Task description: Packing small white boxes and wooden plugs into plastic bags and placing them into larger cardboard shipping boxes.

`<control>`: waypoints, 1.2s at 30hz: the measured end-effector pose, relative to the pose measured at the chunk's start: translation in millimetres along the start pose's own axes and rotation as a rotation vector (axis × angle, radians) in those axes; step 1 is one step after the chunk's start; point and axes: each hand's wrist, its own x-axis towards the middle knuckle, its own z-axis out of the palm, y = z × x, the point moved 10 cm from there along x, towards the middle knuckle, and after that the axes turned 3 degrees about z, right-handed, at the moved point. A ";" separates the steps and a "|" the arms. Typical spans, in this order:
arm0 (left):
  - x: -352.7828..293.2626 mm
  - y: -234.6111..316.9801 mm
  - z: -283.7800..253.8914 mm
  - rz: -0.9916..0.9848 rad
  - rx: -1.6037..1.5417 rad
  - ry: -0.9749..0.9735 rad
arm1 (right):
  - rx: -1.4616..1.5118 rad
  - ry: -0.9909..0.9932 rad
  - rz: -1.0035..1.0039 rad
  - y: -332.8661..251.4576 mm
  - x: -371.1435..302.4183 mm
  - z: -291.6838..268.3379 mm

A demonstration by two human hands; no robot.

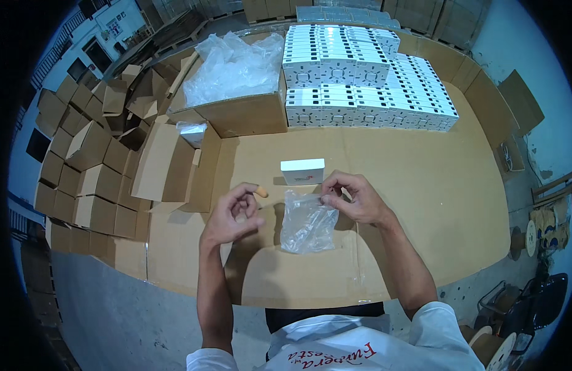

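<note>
My right hand (354, 198) pinches the top edge of a clear plastic bag (307, 224), which hangs limp over the cardboard-covered table (422, 210). My left hand (233, 213) hovers to the left of the bag with fingers curled and apart; an orange cover sits on its fingertip, and it holds nothing. A small white box (302, 171) stands on the table just beyond both hands.
Stacks of white boxes (360, 80) fill the far middle and right of the table. An open carton with clear plastic bags (233, 71) sits far left of centre. Several empty brown cartons (94, 154) pile up at the left. Chairs and spools stand at the right.
</note>
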 end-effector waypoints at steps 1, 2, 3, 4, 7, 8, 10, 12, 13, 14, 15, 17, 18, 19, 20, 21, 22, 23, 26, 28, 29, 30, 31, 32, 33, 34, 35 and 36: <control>-5.3 14.0 -15.2 0.200 0.110 0.121 | 0.004 -0.007 -0.005 -1.5 1.1 3.2; 2.3 14.1 -7.3 0.203 0.103 0.117 | -0.034 -0.023 0.017 0.9 -0.1 3.7; 7.3 37.2 6.5 0.378 0.199 0.159 | -0.064 -0.045 0.033 2.3 0.0 7.0; 6.7 60.0 21.1 0.553 0.296 0.200 | -0.062 -0.048 0.033 1.0 0.3 9.5; 15.2 58.2 47.6 0.502 0.388 0.148 | -0.080 -0.063 0.036 1.1 -0.4 13.5; 16.9 55.2 50.6 0.473 0.431 0.137 | -0.093 -0.062 0.023 -0.5 -0.2 13.4; 18.2 45.2 49.7 0.440 0.451 0.099 | -0.106 -0.062 0.010 -0.3 0.0 13.8; 20.7 35.6 52.0 0.408 0.470 0.060 | -0.109 -0.037 -0.033 -0.4 -0.6 12.7; 20.3 37.1 51.7 0.443 0.437 0.076 | -0.110 -0.038 -0.033 -0.5 -0.6 12.6; 19.9 38.7 51.8 0.478 0.403 0.092 | -0.120 -0.037 -0.014 0.9 -0.1 12.4; 19.5 37.3 54.7 0.477 0.402 0.092 | -0.131 -0.036 0.005 2.3 0.2 11.9; 23.2 9.3 48.3 0.225 -0.057 0.142 | -0.131 -0.054 0.033 4.3 1.5 10.9; 23.0 7.1 48.4 0.225 -0.058 0.141 | -0.131 -0.072 0.060 7.1 2.2 10.9; 23.5 0.0 48.1 0.192 -0.131 0.133 | -0.131 -0.070 0.062 8.1 2.2 8.3; 24.3 -6.5 48.6 0.159 -0.204 0.126 | -0.076 -0.113 0.151 18.1 0.8 8.5; 26.0 -8.4 50.2 0.159 -0.205 0.125 | -0.021 -0.155 0.241 27.9 -2.0 8.6; 28.4 -9.6 52.9 0.162 -0.190 0.120 | -0.021 -0.154 0.242 29.6 -3.6 3.5; 30.4 -11.1 54.8 0.163 -0.174 0.115 | -0.006 -0.209 0.270 34.7 -7.2 3.6; 36.4 -19.0 60.8 0.122 -0.087 0.068 | 0.068 -0.298 0.309 42.0 -14.3 1.9; 38.0 -23.2 60.9 0.141 -0.074 0.067 | 0.127 -0.333 0.317 40.9 -16.1 4.4; 39.4 -22.7 61.6 0.160 -0.063 0.065 | 0.139 -0.317 0.307 39.6 -15.5 2.6; 39.7 -23.1 60.7 0.160 -0.064 0.065 | 0.151 -0.302 0.298 38.6 -14.9 1.3; 39.5 -24.7 59.0 0.138 -0.076 0.060 | 0.151 -0.303 0.298 38.9 -14.4 2.7; 38.9 -25.8 56.9 0.116 -0.087 0.054 | 0.174 -0.263 0.273 36.0 -11.6 1.3; 38.6 -25.7 54.0 0.116 -0.087 0.055 | 0.196 -0.223 0.248 33.4 -9.4 -1.0; 38.1 -23.8 51.8 0.138 -0.082 0.045 | 0.196 -0.224 0.247 34.2 -9.1 -0.1; 36.2 -21.7 49.4 0.159 -0.077 0.037 | 0.193 -0.210 0.248 35.8 -8.0 0.0; 34.1 -23.6 46.7 0.160 -0.075 0.039 | 0.190 -0.196 0.249 36.1 -7.0 0.0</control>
